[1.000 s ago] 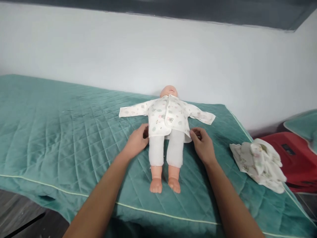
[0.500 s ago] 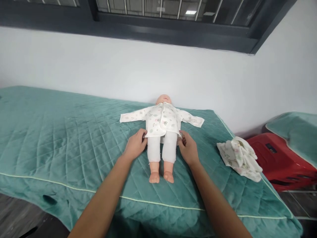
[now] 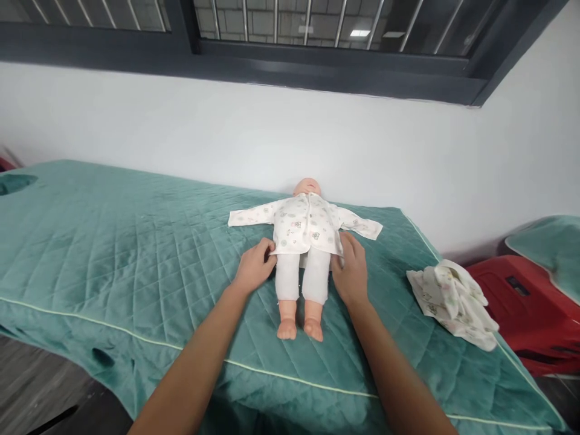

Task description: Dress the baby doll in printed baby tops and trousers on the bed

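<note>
A pale wall (image 3: 281,133) with a dark-framed window (image 3: 317,63) rises behind a bed covered in a green quilt (image 3: 136,254). On the quilt a baby doll (image 3: 316,278) lies on its back, its long axis running away from the person: feet nearest, head toward the wall. It wears a white patterned shirt (image 3: 294,226), sleeves spread to both sides.

The shirt's lower edge lies level with the fingers, between the two hands, which are about equally near the doll. At the doll's hip on the person's left, the left hand (image 3: 257,266) has its thumb and fingertips nearly together, seemingly pinching the hem's corner. At the opposite hip, the right hand (image 3: 351,266) touches the hem with bent fingers and thumb apart; whether it grips cloth cannot be told.

Well right of the doll lies a crumpled patterned cloth (image 3: 453,302), near a red chair (image 3: 525,308).
</note>
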`<state>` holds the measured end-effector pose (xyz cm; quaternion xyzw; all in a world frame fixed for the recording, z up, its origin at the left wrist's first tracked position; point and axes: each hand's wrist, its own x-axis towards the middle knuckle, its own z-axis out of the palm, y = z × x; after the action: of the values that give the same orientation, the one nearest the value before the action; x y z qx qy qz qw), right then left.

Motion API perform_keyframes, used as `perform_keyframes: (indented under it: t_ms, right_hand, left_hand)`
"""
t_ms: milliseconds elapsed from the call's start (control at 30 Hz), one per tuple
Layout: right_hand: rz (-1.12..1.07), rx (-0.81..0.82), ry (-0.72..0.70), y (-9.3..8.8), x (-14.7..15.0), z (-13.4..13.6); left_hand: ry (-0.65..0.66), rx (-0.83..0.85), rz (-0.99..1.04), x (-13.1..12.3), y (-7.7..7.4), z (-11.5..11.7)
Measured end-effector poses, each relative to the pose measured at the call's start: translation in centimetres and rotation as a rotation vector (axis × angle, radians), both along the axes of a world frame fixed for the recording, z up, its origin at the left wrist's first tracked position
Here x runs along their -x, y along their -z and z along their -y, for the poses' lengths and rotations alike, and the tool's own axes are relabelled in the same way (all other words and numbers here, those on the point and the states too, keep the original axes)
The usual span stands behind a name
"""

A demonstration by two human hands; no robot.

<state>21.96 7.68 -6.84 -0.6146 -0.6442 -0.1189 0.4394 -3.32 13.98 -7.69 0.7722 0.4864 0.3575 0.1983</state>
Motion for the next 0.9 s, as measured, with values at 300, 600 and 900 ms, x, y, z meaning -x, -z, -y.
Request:
perform_keyframes:
  t_ms: [300, 600, 900]
  right_hand:
    - [-0.051, -0.031, -0.338, 0.0, 0.4, -0.7]
    - [-0.184, 0.018, -0.411, -0.6, 1.1, 0.9]
    - [-0.437, 0.003, -0.207, -5.2, 3.2, -6.6]
  left_hand:
    - [0.037, -0.001, 0.115, 0.1, -0.2, -0.1]
    - [0.072, 0.037, 0.135, 0.0, -0.3, -0.1]
    - [0.086, 0.075, 0.129, -0.1, -0.4, -0.2]
